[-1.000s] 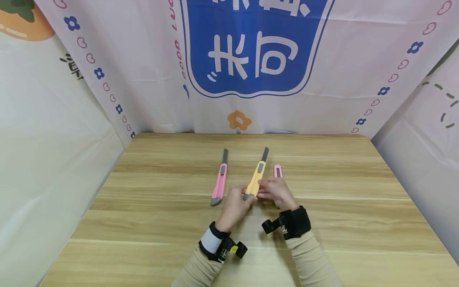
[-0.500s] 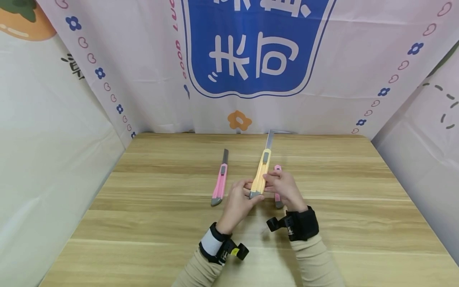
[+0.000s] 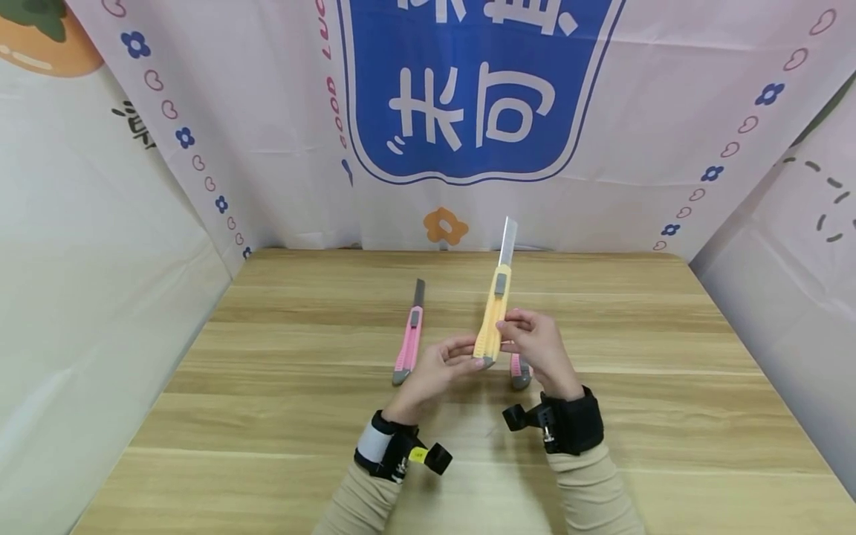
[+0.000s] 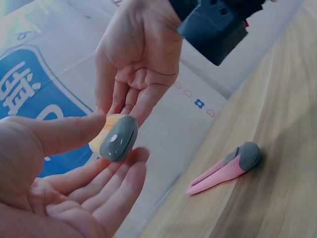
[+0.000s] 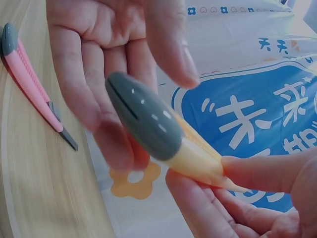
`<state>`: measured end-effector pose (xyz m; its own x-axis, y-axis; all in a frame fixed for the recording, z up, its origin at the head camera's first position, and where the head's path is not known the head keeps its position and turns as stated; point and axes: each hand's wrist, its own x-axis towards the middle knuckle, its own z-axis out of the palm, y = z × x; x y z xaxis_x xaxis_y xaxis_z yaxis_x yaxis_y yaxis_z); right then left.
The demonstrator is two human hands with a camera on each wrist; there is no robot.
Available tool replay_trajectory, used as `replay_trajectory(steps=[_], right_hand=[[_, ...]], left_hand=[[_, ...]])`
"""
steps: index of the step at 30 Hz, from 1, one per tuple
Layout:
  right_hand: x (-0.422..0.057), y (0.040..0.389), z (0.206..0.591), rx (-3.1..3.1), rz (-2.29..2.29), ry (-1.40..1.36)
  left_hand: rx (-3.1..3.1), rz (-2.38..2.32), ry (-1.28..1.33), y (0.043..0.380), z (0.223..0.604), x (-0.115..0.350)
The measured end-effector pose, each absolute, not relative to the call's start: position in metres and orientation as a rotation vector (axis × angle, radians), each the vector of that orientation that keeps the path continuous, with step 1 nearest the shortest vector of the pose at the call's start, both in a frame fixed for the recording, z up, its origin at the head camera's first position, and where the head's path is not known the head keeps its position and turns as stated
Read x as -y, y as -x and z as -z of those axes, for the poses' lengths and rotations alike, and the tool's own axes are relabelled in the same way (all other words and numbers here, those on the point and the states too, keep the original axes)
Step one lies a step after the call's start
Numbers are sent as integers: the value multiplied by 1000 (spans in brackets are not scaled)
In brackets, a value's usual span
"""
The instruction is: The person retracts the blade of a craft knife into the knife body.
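Note:
A yellow utility knife [image 3: 493, 316] with its blade out is held up above the table, blade tip pointing away. My right hand [image 3: 543, 348] pinches its handle between thumb and fingers, plainly seen in the right wrist view. At the grey end cap [image 5: 146, 116], my left hand [image 3: 435, 371] has its thumb and fingers spread around the cap. A gap shows between that thumb and the cap in the right wrist view; whether the fingers touch it I cannot tell. Beneath the right hand lies a pink utility knife [image 3: 518, 371], partly hidden.
Another pink utility knife [image 3: 409, 345] lies left of the hands on the wooden table [image 3: 281, 416], blade extended toward the back. Printed cloth [image 3: 294, 186] hangs behind the table's far edge and along both sides.
The yellow knife has risen and shifted slightly right, tilting more upright, with the right hand on it. The left hand's thumb and fingers have loosened around the end cap.

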<state>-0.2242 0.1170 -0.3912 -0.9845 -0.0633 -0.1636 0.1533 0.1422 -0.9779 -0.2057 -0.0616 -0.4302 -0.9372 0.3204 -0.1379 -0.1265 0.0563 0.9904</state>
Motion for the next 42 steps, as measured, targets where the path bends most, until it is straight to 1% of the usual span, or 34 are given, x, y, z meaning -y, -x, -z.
replay_trajectory(steps=[13,19,27,34,42], right_hand=[[-119,223,390,-2228,1898,13],[-129,225,389,-2201,1853,59],[-135,231,392,-2098,2065,21],[-134,233,398,-1956,2226,112],[-131,232,397,-2000,2241,-37]], left_hand=[[-1880,-1961,-114,205,428,62],[-1914,-1895,-161,204,427,61],[-1936,-1798,-243,201,428,61],[-1869,-1795,-278,199,434,60],[-1897,-1727,-336,199,434,60]])
